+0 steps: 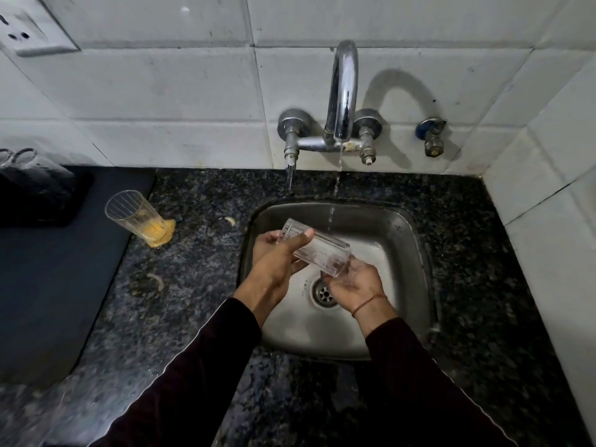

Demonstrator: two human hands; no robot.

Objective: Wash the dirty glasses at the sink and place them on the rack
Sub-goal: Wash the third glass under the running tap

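At nine o'clock on the desk (200, 285), a dirty glass (135, 217) with yellow residue stands beside a dark mat (48, 285). Over the sink (416, 253), the left hand (277, 253) grips a clear glass (314, 250), held tilted on its side. The right hand (351, 285) cups its lower end at four o'clock, fingers curled. Water runs from the tap (343, 91) at twelve o'clock.

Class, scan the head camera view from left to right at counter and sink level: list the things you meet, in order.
Black rack → dark mat → dirty glass with orange residue → left hand → clear glass held over the sink → right hand → sink's right rim.
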